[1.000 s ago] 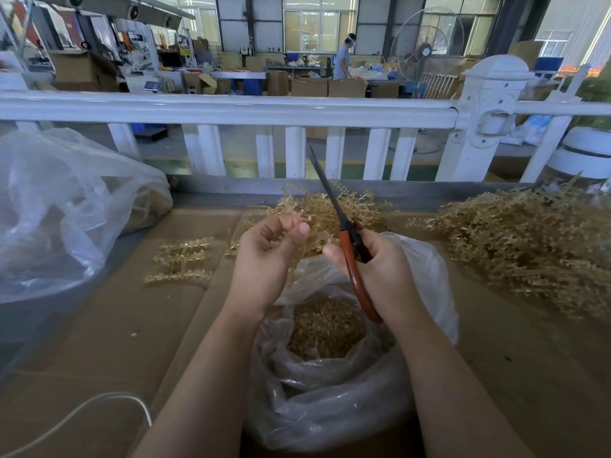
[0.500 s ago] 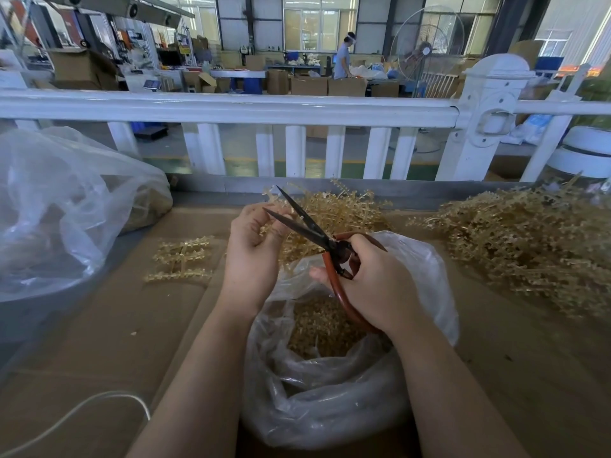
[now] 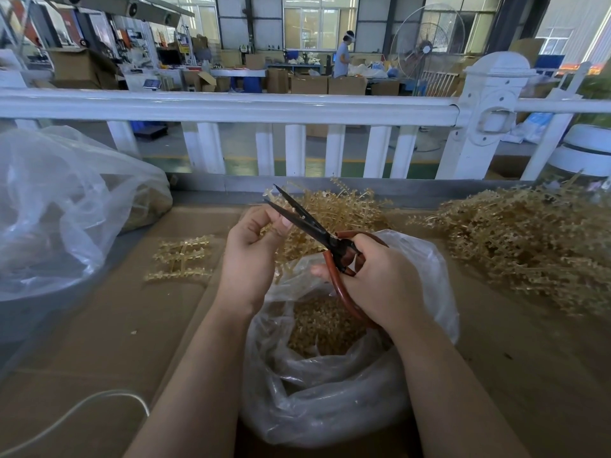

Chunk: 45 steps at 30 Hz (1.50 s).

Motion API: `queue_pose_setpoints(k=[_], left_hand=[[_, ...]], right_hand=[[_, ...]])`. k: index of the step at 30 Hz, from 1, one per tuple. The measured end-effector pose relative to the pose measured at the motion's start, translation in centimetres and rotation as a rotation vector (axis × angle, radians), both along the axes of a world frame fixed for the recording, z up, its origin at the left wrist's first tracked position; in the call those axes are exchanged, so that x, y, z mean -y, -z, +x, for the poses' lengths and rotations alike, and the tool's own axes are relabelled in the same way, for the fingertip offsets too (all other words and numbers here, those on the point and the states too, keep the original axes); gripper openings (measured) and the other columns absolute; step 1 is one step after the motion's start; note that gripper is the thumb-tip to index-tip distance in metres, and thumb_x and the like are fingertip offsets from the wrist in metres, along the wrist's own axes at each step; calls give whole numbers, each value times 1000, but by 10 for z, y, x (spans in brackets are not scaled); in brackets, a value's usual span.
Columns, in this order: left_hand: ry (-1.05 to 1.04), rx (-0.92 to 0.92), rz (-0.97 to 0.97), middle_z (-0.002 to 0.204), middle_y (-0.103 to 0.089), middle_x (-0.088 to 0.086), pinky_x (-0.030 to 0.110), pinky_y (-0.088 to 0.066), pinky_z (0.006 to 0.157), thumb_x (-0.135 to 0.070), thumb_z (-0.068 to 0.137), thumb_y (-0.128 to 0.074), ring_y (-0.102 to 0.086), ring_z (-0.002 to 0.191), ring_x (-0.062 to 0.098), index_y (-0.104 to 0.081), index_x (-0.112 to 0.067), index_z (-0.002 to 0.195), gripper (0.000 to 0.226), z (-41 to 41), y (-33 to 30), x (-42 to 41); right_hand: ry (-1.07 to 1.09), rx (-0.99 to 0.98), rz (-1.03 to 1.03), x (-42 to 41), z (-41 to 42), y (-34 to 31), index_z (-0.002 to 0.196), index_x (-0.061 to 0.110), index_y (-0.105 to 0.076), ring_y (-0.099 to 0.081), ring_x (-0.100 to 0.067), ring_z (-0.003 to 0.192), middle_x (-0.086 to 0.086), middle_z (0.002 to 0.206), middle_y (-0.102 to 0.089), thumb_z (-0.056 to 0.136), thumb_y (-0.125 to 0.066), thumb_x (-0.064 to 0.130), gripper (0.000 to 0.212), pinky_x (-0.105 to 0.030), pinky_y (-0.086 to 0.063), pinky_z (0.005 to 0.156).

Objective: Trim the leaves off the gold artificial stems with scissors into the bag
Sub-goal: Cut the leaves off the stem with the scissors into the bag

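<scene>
The clear plastic bag (image 3: 330,401) sits open below both hands. Right hand (image 3: 380,285) grips red-handled black scissors (image 3: 307,223), blades parted. Left hand (image 3: 254,252) pinches a light, springy gold plastic stem (image 3: 269,196); hold near the cut.

Factory floor: cardboard cartons (image 3: 309,83), industrial fan (image 3: 426,47), workbenches (image 3: 238,73) and white railing (image 3: 231,105), all well beyond the hands.
</scene>
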<state>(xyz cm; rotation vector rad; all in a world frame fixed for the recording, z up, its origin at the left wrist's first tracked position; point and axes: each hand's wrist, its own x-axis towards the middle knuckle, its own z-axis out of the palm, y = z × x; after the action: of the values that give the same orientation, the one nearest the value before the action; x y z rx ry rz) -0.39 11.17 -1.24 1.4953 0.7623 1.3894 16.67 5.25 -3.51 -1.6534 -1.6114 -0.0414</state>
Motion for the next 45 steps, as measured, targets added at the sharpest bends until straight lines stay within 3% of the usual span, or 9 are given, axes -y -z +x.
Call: queue_pose_setpoints(k=[3, 6, 9, 14, 19, 23, 31, 38, 45], left_hand=[[15, 23, -6, 92, -61, 5, 14, -44, 76, -11, 96, -59, -54, 82, 6, -67, -17, 82, 17, 0, -1, 1], [23, 40, -13, 91, -62, 3, 16, -44, 78, -12, 95, -61, -54, 82, 7, -67, -18, 80, 17, 0, -1, 1], [13, 48, -10, 88, -61, 1, 23, -43, 82, -13, 93, -63, -53, 82, 7, -64, -15, 79, 15, -2, -1, 0], [-42, -16, 39, 92, -68, 14, 43, -47, 90, -8, 91, -66, -59, 89, 19, -67, -20, 74, 21, -4, 0, 0], [-43, -32, 43, 96, -73, 10, 39, -51, 88, -12, 88, -70, -64, 95, 30, -74, -23, 76, 17, -2, 0, 1], [-4, 11, 23, 95, -75, 4, 22, -52, 81, -12, 88, -70, -66, 91, 14, -77, -22, 80, 16, -3, 0, 1], [63, 89, -31, 100, -77, 2, 19, -52, 82, -21, 81, -73, -69, 98, 16, -79, -22, 90, 10, -2, 0, 0], [67, 88, -41, 101, -77, 3, 17, -51, 80, -20, 82, -74, -69, 98, 15, -79, -20, 93, 12, -4, 3, -2], [46, -11, 19, 93, -76, 1, 14, -49, 75, -10, 87, -72, -67, 88, 9, -78, -19, 82, 11, -3, 4, -2]], right_hand=[[-1, 0, 16, 0, 1, 1, 94, 29, -67, -62, -2, 77, 18, 81, -66, 67, -46, 92, 72, -16, -50, 65], [-5, 6, 36, -1, 1, 2, 91, 28, -68, -63, -2, 75, 16, 79, -67, 68, -46, 92, 71, -17, -53, 65], [4, 9, 35, 0, 1, 2, 89, 30, -67, -62, -1, 74, 17, 77, -66, 67, -43, 95, 73, -11, -48, 62], [12, 52, 63, 0, 1, 1, 93, 31, -66, -61, -2, 73, 18, 79, -66, 69, -34, 97, 77, -15, -49, 59], [14, 67, 78, 0, 1, 0, 93, 26, -67, -62, -5, 74, 15, 80, -67, 69, -31, 98, 84, -26, -56, 62], [14, 64, 94, 0, 1, 0, 92, 25, -68, -63, -6, 76, 14, 81, -68, 69, -32, 98, 84, -28, -57, 65], [19, 63, 118, 0, 1, 0, 89, 23, -69, -62, -5, 70, 14, 77, -68, 71, -40, 94, 78, -20, -54, 61], [15, 45, 99, 0, 2, 1, 87, 21, -71, -63, -6, 70, 13, 77, -68, 69, -39, 94, 82, -23, -55, 62], [24, 104, 94, -1, 5, 4, 87, 25, -68, -63, -7, 70, 12, 76, -67, 79, -57, 81, 58, -28, -55, 62]])
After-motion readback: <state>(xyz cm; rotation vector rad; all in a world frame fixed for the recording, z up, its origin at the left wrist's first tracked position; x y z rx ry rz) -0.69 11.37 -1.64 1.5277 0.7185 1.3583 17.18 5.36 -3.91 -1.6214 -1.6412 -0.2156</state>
